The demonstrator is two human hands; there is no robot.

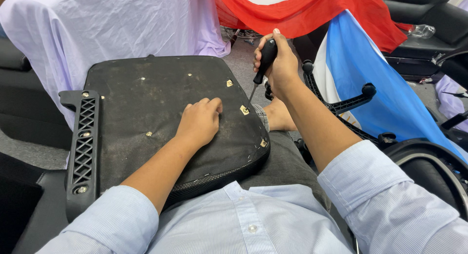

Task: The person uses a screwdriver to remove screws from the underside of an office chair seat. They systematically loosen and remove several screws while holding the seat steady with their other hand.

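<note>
Pale blue striped shirt sleeves (370, 195) fill the near edge of the view, with grey trousers (287, 166) just beyond them. Resting across the lap is an upturned chair seat (146, 102), its black underside dusty and dotted with small screws and square metal plates. A black lattice armrest bracket (84, 142) is bolted along its left edge.

On the seat's underside the left hand (199, 122) lies palm down, fingers loosely curled and pressing the fabric near the right edge; it grips nothing. Farther off and to the right, the right hand (278, 63) is closed tight around the black handle of a screwdriver (264, 62), thumb on top. Its thin shaft slants down and left toward a square metal plate (244, 110) at the seat's far right edge; whether the tip actually touches the plate is hard to tell.

Right of the hands lies a black chair base (341, 105) with spokes, against a light blue and white cloth (370, 78). Red cloth (312, 12) hangs at the far side, and lavender cloth (112, 29) drapes over the far left.
</note>
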